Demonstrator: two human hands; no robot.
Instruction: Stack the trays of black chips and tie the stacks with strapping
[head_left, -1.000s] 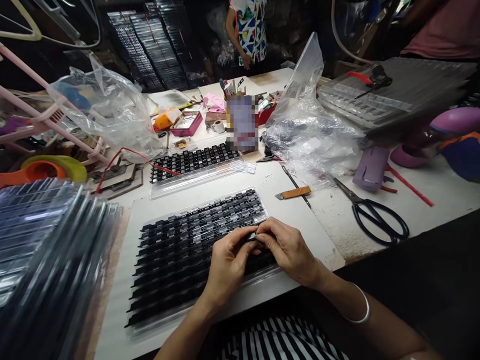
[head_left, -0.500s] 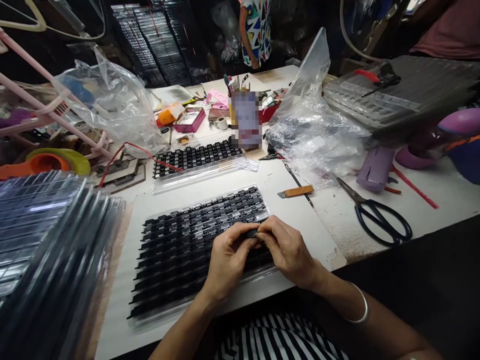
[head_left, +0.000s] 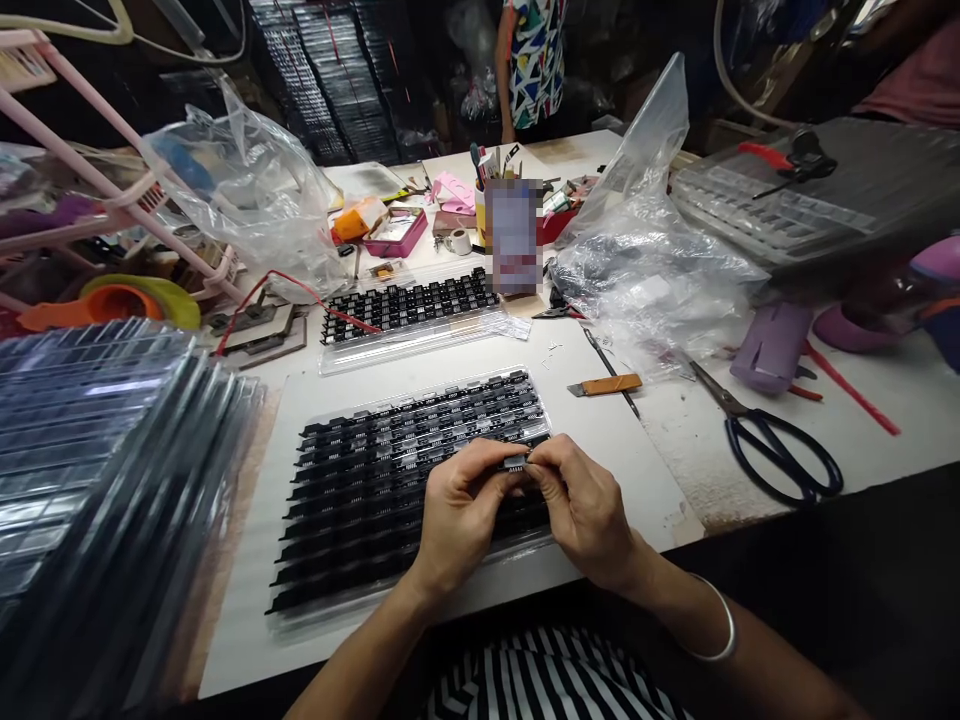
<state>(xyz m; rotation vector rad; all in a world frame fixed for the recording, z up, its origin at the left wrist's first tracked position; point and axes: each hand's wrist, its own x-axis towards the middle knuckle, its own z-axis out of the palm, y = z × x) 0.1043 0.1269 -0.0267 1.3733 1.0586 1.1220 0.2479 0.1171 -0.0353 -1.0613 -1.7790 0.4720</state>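
Note:
Between the fingertips of both hands is a small black plastic part point(head_left: 514, 463) with a row of pale marks or pins. My left hand point(head_left: 463, 502) pinches its left end between thumb and forefinger. At its right end, my right hand point(head_left: 586, 500) is closed in a pinch, its fingertips nearly meeting the left ones. Both hands are over the right side of a clear plastic tray point(head_left: 300, 627), which holds rows of similar black parts point(head_left: 360, 500). The hands and forearms hide the tray's right front portion.
Behind lies a second tray of black parts point(head_left: 412, 305). To the right are a craft knife point(head_left: 609, 384), dark-handled scissors point(head_left: 784, 455) and crumpled clear bags point(head_left: 660, 290). Stacked clear trays point(head_left: 82, 480) stand at left. A person point(head_left: 534, 65) is beyond the table.
The camera view has shifted slightly, so the table items sit farther right. Both hands still pinch the black part, which now shows its pale-marked side more clearly.

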